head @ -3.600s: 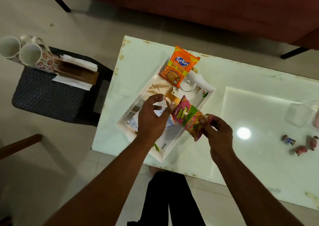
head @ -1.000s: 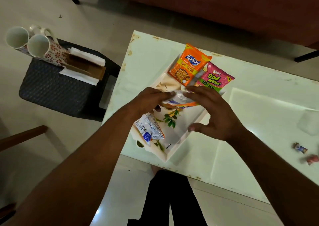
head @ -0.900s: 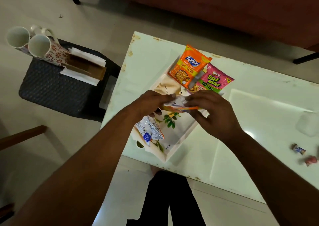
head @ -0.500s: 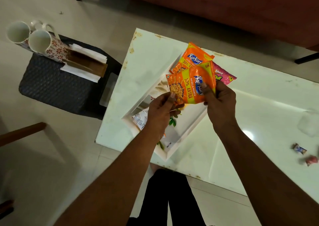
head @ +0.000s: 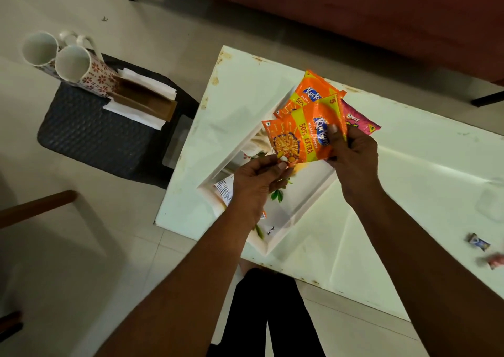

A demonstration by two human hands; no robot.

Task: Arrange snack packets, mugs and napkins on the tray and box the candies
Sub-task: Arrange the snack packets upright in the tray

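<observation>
An orange snack packet [head: 302, 138] is held above the white tray [head: 305, 209]. My right hand [head: 351, 160] grips its right end and my left hand [head: 259, 182] pinches its lower left corner. A second orange packet [head: 311, 92] and a pink packet [head: 360, 123] lean at the tray's far end. A white packet [head: 224, 190] lies in the tray, mostly hidden by my left hand. Two floral mugs [head: 73, 65] and white napkins [head: 141, 97] sit on a dark stool at the left. Wrapped candies [head: 477, 243] lie at the table's right.
The white table [head: 409, 193] stands before a red sofa [head: 354, 16]. A clear plastic box [head: 491, 204] sits near the table's right edge. A brown napkin holder [head: 147, 101] lies on the dark stool [head: 90, 136]. A wooden chair part [head: 35, 208] juts in at the left.
Both hands picked an orange packet up out of the tray and raised it, turning its printed face up. The pink packet, held earlier, now leans at the tray's far end.
</observation>
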